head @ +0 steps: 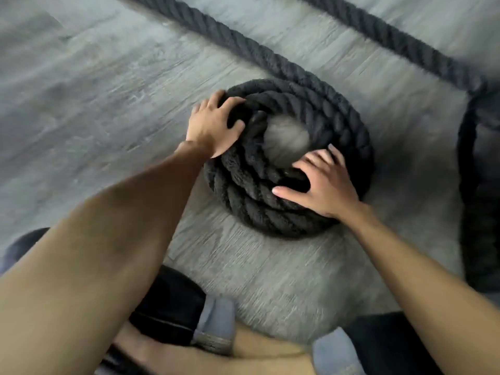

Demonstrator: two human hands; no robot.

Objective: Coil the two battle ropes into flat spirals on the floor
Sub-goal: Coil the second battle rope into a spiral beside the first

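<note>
A thick black battle rope point(292, 163) lies wound in a round coil of several turns on the grey floor, with a small bare gap at its centre. Its loose length point(230, 41) runs from the coil's top away to the upper left. My left hand point(213, 125) presses on the coil's upper left side, fingers spread over the outer turn. My right hand point(322, 185) rests flat on the coil's near right side, fingers spread and thumb pointing left. A second black rope point(392, 39) crosses the upper right and joins a dark heap point(476, 185) at the right edge.
Grey wood-grain floor point(81, 104) stretches out to the left of the coil. My knees in dark trousers with rolled cuffs point(216, 320) are at the bottom, close to the coil's near edge.
</note>
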